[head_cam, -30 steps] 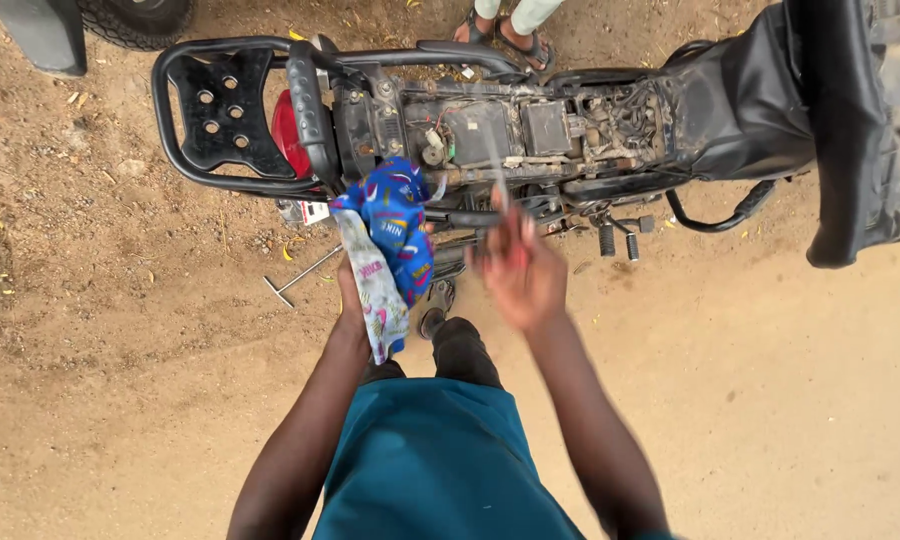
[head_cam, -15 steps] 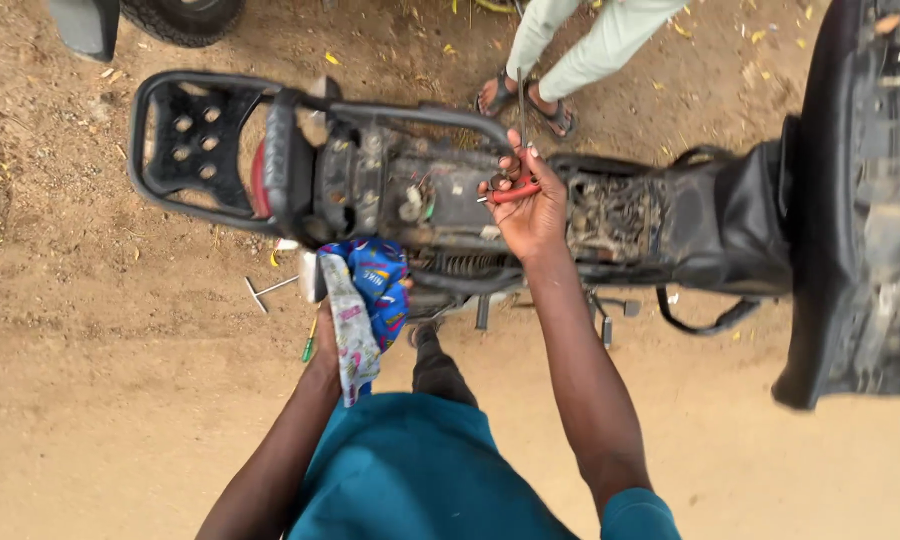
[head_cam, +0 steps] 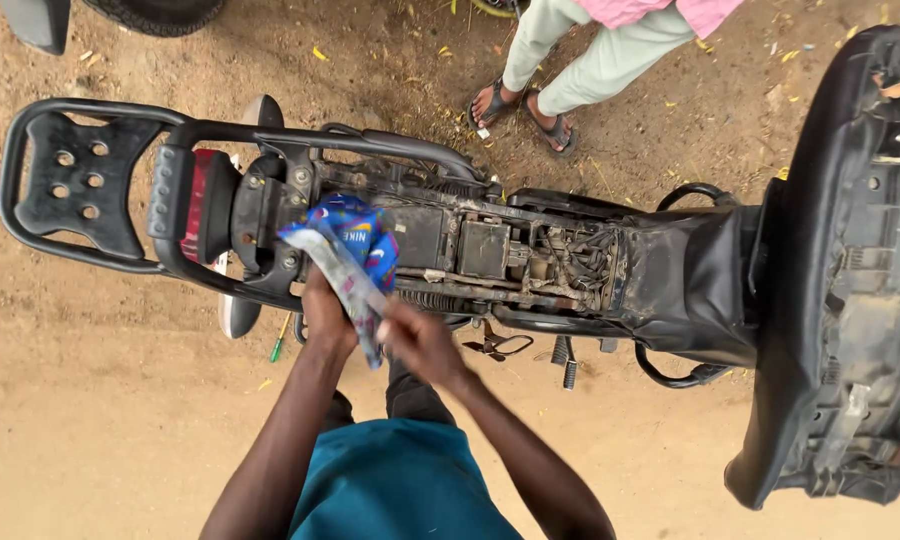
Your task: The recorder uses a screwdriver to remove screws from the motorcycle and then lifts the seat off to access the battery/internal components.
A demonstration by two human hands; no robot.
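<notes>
Head view shows us that our right hand (head_cam: 422, 340) has come back from the open frame of the motorcycle (head_cam: 490, 250), where it was reaching half a second ago, and now it meets our left hand (head_cam: 328, 318) at the blue patterned cloth (head_cam: 348, 250). The cloth was hanging low from the left hand then; now it is lifted up against the frame, just beside the red tail light (head_cam: 198, 205). We judge from this that the reaching into the frame is finished for the moment and both hands are busy with the cloth itself, perhaps wiping or pulling it.

The left hand is closed around the middle part of the cloth. The right hand grips the lower tail of it, fingers curled; we cannot tell if something small is also held inside.

The cloth is stretched long, its axis going from the upper left, near the tail light, down to the right toward our body. The bunched blue end points to the frame, the thin grey end points to us.

Behind the motorcycle another person stands in sandals (head_cam: 522, 108). The removed seat (head_cam: 850, 270) stands far from the tail light.
</notes>
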